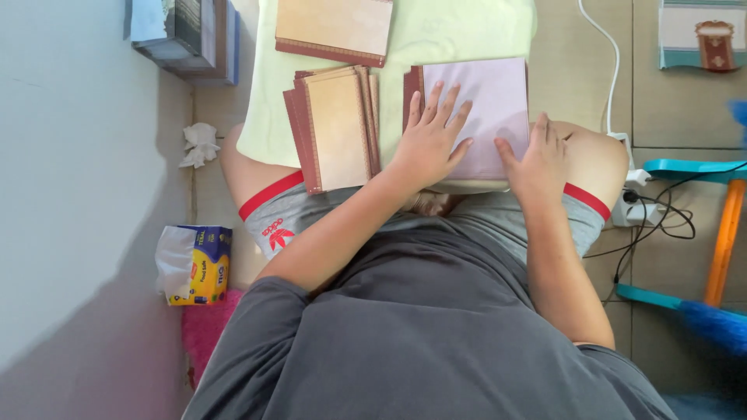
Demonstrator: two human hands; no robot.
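Note:
I sit cross-legged on the floor with a pale green cushion (436,31) across my lap. My left hand (430,140) lies flat, fingers spread, on a pale pink sheet (490,97) that covers a dark red card stack. My right hand (537,159) rests on the sheet's near right edge, fingers curled against it. To the left of the sheet lies a fanned stack of beige cards with dark red borders (334,128). Another beige card pile (334,27) sits farther away on the cushion.
A white wall runs along the left. A crumpled tissue (200,145) and a yellow-blue tissue pack (198,264) lie by it, with books (187,35) at the far left. White cable (603,39), power strip (634,206) and an orange-handled blue broom (720,249) are on the right.

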